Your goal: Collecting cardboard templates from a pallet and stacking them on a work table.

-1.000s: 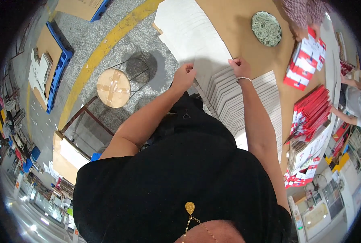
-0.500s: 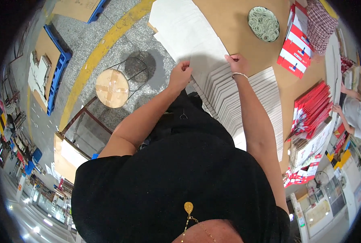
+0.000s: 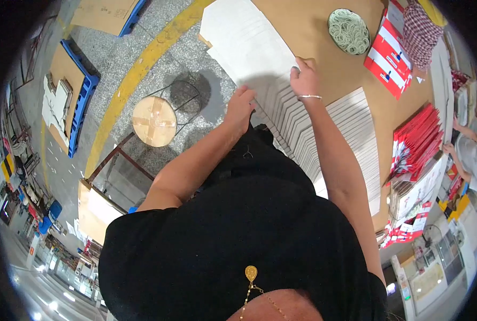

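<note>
A fanned stack of white and grey cardboard sheets (image 3: 254,40) lies in front of me, its overlapping edges running toward my body. My left hand (image 3: 240,107) is at the stack's left edge, its fingers curled and closed at the sheet border. Across from it, my right hand (image 3: 305,77), with a bracelet at the wrist, pinches the right edge of the upper sheet. Beneath my right forearm, more grey-white sheets (image 3: 356,117) overlap in a fan. The undersides of both hands' grips are partly hidden.
A bowl of pale green rubber rings (image 3: 348,32) stands on the brown tabletop (image 3: 324,51). Red-and-white printed cartons (image 3: 391,56) and a red stack (image 3: 417,139) lie to the right, near other people. A round-topped stool (image 3: 154,121) is on the floor at left.
My right hand has moved slightly up and left along the sheet edge, its fingers more raised. My left hand has turned a little and shifted slightly down. The view has shifted slightly.
</note>
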{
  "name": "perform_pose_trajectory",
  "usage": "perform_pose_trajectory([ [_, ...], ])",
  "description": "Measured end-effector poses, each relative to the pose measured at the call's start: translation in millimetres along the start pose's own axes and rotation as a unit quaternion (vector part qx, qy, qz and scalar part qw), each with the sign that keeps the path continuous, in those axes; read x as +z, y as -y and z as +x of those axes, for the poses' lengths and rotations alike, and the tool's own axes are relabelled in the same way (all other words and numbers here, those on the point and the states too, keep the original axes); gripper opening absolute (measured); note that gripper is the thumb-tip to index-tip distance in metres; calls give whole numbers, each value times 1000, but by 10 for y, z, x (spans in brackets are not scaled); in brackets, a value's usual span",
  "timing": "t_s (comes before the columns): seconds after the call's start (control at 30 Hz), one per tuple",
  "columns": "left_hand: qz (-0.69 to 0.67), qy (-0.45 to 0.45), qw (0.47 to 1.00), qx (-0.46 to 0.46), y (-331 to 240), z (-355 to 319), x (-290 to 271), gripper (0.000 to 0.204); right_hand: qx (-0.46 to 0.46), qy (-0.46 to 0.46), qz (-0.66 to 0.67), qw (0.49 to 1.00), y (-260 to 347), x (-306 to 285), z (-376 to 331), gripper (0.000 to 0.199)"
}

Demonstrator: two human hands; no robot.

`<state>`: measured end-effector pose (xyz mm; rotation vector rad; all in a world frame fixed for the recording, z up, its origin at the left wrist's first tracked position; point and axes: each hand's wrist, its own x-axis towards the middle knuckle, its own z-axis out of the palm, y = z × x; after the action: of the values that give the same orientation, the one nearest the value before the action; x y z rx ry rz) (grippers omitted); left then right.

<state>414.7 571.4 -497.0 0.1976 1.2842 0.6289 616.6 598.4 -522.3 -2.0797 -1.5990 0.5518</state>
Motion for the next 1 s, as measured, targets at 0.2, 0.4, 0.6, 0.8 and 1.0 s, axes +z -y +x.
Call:
perform_pose_trajectory([
  [0.2, -54, 33, 992, 111, -334, 273, -170, 57, 4, -10, 29, 1000, -67, 56, 349, 43],
  [0.4, -103, -75, 972, 196, -1006, 537, -76, 49, -6, 82, -12, 997, 327, 194, 891, 45],
  [0.6, -111, -45, 980, 161, -1253, 932, -310, 24, -15, 107, -61, 992, 703, 428, 1306, 42],
  [0.8, -70, -41, 986, 143, -1347, 923, -306, 17, 40, 115, -114, 986, 736, 586, 1443, 47],
  [1.0, -5, -92, 978, 187, -1338, 846, -162, 21, 14, 81, -87, 993, 676, 677, 1437, 45],
])
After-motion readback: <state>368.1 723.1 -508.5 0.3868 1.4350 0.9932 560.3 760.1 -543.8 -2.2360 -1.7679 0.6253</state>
